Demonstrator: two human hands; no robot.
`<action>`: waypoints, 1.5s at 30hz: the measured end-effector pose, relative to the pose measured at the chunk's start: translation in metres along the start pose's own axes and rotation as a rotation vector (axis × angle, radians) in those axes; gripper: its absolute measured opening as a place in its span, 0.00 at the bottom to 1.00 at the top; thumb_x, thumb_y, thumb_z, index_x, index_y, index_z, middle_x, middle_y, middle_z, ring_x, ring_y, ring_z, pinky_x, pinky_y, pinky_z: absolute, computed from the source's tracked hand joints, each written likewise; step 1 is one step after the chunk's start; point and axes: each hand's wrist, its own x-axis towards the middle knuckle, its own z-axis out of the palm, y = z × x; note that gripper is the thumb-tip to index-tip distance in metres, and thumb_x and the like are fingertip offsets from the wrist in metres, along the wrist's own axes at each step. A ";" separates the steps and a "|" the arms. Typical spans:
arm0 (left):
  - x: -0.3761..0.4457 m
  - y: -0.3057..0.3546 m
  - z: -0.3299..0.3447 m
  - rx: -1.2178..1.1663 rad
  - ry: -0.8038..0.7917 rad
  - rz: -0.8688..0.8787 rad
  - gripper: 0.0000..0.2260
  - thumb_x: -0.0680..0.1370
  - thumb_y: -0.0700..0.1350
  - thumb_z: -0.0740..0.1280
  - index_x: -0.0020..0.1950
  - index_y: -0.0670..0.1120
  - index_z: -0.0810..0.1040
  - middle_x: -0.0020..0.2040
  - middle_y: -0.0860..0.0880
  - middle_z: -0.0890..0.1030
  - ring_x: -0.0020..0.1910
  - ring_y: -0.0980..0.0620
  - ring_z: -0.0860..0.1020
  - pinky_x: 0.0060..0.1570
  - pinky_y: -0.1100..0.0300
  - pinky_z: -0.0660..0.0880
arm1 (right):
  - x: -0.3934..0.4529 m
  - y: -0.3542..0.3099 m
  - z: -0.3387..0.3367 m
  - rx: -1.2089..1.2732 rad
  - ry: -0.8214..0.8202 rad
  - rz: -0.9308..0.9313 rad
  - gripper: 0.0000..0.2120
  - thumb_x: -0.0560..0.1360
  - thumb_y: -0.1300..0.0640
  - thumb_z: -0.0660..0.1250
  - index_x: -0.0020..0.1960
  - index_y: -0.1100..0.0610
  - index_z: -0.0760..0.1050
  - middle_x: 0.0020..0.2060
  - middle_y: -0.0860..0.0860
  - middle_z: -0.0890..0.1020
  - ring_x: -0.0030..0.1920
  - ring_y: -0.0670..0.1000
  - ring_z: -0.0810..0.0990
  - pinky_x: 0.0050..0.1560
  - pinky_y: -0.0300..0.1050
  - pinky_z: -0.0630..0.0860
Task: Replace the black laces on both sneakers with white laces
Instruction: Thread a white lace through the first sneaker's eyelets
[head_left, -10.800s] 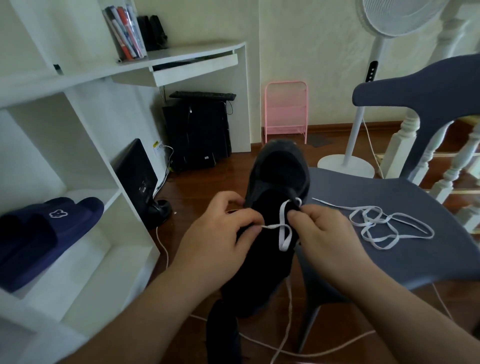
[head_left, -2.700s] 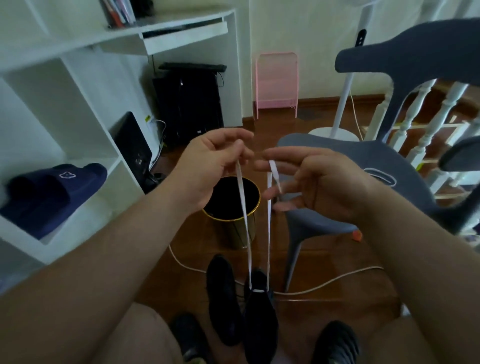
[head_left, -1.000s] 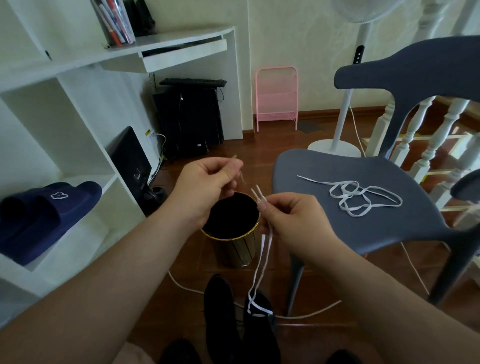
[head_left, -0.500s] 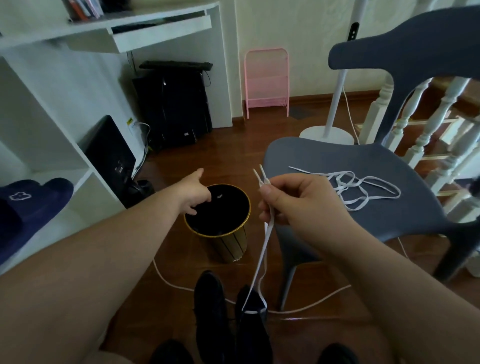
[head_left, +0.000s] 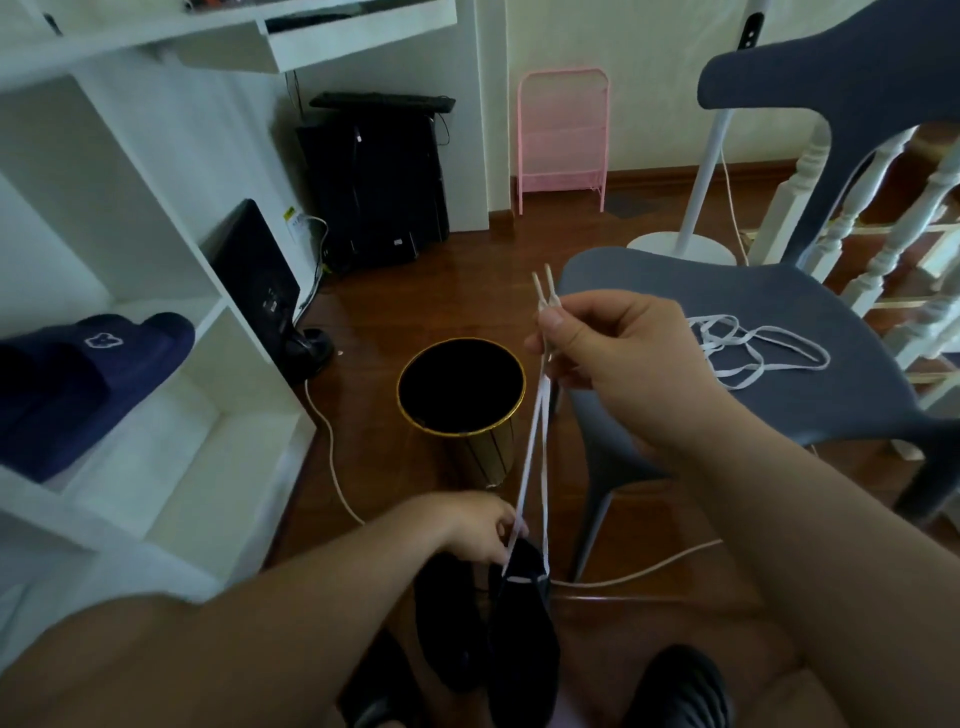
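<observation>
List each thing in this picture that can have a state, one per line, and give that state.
right hand: raised, pinching both lace ends
white lace: threaded through sneaker, taut
sneaker: on floor, touched by left hand
second white lace: loose on chair
bin: upright, open

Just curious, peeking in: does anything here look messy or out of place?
Mildly: a spare white lace lies in a loose tangle on the grey chair seat, and a white cable trails across the floor. Nothing looks spilled or damaged.
</observation>
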 end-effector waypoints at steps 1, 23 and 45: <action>0.011 -0.007 0.020 -0.024 0.040 -0.013 0.21 0.84 0.45 0.69 0.77 0.56 0.74 0.69 0.51 0.77 0.58 0.52 0.78 0.59 0.56 0.77 | -0.002 -0.002 0.002 0.000 -0.014 -0.003 0.06 0.82 0.58 0.68 0.49 0.56 0.84 0.41 0.53 0.87 0.38 0.47 0.83 0.41 0.37 0.81; 0.139 -0.066 0.137 -0.549 0.432 -0.330 0.04 0.85 0.47 0.68 0.59 0.52 0.80 0.53 0.51 0.82 0.52 0.51 0.81 0.54 0.57 0.78 | 0.027 -0.002 -0.006 0.242 -0.111 0.122 0.13 0.70 0.49 0.69 0.47 0.57 0.83 0.39 0.54 0.87 0.36 0.50 0.83 0.38 0.40 0.82; 0.165 -0.069 0.137 -1.581 0.223 -0.464 0.18 0.90 0.43 0.55 0.77 0.36 0.69 0.74 0.30 0.74 0.74 0.31 0.72 0.77 0.40 0.68 | 0.024 0.009 -0.016 0.191 -0.106 0.138 0.13 0.68 0.47 0.70 0.46 0.54 0.85 0.40 0.55 0.87 0.37 0.52 0.84 0.38 0.42 0.82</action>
